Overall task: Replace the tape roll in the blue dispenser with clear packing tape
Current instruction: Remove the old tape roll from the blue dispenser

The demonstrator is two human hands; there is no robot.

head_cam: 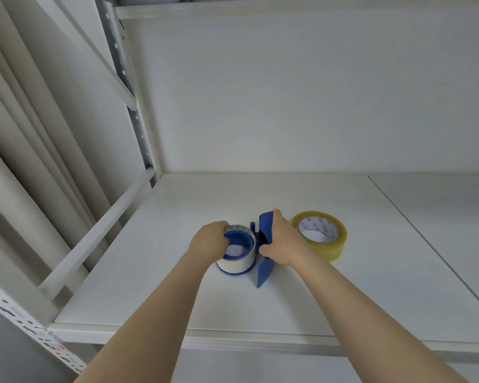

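Now left hand (209,244) gripping dispenser roll (239,262)

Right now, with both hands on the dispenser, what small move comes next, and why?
Probably lift the old roll straight up off the blue hub. The left hand already grips its rim, the right hand pins the blue dispenser on the shelf, and the clear tape roll waits untouched beside it.

Dispenser (264,241) on shelf (371,272); spare roll (320,234) just right.
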